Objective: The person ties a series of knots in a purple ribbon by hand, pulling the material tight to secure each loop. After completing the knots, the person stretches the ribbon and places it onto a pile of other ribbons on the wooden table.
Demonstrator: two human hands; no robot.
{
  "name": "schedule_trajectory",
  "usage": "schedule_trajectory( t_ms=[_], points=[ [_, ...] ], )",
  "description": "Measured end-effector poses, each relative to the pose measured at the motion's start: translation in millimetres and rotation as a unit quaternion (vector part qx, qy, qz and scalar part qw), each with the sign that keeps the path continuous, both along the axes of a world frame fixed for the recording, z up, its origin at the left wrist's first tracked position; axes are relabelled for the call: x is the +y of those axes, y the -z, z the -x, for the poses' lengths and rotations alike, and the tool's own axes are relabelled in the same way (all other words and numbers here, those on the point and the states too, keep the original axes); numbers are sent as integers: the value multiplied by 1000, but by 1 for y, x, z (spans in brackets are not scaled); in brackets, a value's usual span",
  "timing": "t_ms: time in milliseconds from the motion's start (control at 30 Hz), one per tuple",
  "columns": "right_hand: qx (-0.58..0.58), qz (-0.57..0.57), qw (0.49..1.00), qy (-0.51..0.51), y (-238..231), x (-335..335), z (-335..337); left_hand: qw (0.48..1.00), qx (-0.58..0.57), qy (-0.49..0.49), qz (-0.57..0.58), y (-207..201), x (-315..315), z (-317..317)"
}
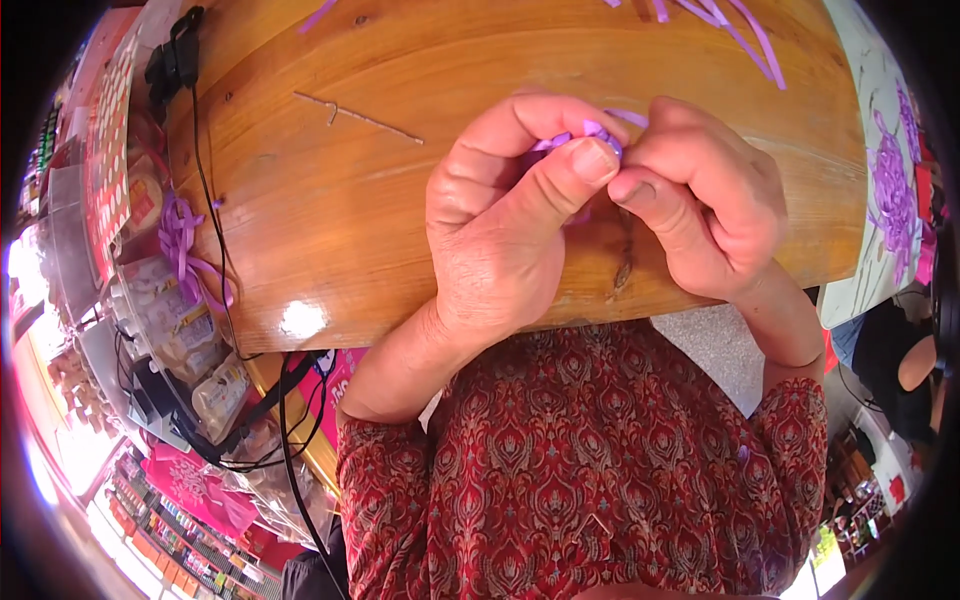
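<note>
Ribbon [590, 135], purple and thin, sits pinched between both thumbs above the wooden table [330, 230], near its front edge. Left hand [505, 225] and right hand [700, 205] grasp it tightly; keeping fingertips close should hold the fold crisp.

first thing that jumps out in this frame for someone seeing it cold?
The two hands pressed together mid-frame: the left hand and right hand pinch a small folded piece of purple ribbon between thumbs and fingertips, over a glossy wooden table. Next, loose purple ribbon strips lie at the table's far edge, and a purple ribbon bow hangs off its left side.
</note>
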State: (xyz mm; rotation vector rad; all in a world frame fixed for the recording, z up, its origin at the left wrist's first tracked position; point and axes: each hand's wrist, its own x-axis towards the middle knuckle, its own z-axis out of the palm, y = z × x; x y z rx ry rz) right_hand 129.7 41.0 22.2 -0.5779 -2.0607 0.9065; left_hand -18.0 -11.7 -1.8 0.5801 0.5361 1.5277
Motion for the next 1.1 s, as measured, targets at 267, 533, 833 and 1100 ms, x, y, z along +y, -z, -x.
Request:
schedule_trajectory(
  t_ms=[267, 533, 833, 1100],
  points=[
    [89, 302, 949, 31, -1, 7, -7, 996, 82, 41, 12, -10, 9, 1],
    [34, 194, 977, 83, -14, 6, -13, 995, 76, 43, -41, -10, 9, 7],
    [-3, 62, 998, -17, -17, 12, -12, 971, 221, -18, -91, -16, 4, -3],
    [-11, -96, 995, -3, -15, 11, -13, 966, 243, -22, -78, -13, 2, -5]
  ],
)
